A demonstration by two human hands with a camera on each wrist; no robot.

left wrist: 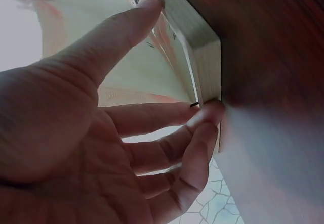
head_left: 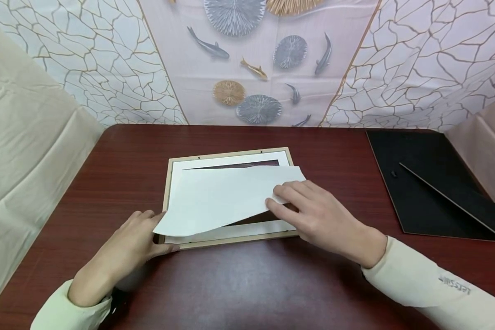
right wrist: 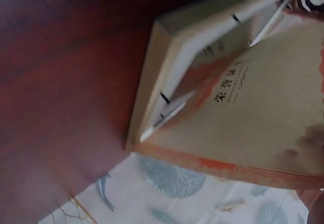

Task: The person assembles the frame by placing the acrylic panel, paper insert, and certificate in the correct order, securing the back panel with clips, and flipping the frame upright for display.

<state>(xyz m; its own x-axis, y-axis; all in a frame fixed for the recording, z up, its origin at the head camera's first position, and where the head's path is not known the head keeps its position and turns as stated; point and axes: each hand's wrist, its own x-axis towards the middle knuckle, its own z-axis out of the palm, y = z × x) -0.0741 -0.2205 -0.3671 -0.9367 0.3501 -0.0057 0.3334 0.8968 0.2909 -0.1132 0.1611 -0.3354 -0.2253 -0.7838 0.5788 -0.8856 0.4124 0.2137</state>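
Left hand (head_left: 125, 243) braces the near-left corner of the light wooden picture frame (head_left: 231, 240), fingers relaxed, on the dark red counter (head_left: 247, 284). Right hand (head_left: 313, 215) pinches the white paper sheet (head_left: 222, 197) lying skewed across that frame.

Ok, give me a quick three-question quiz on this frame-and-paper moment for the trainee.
1. True or false: the white sheet lies flat inside the wooden frame.
2. Which hand pinches the sheet's right edge? A) left hand B) right hand
3. What lies at the table's far right?

Key:
1. False; its near edge is lifted.
2. B, the right hand; the left hand touches the frame's near left corner.
3. The black backing board.
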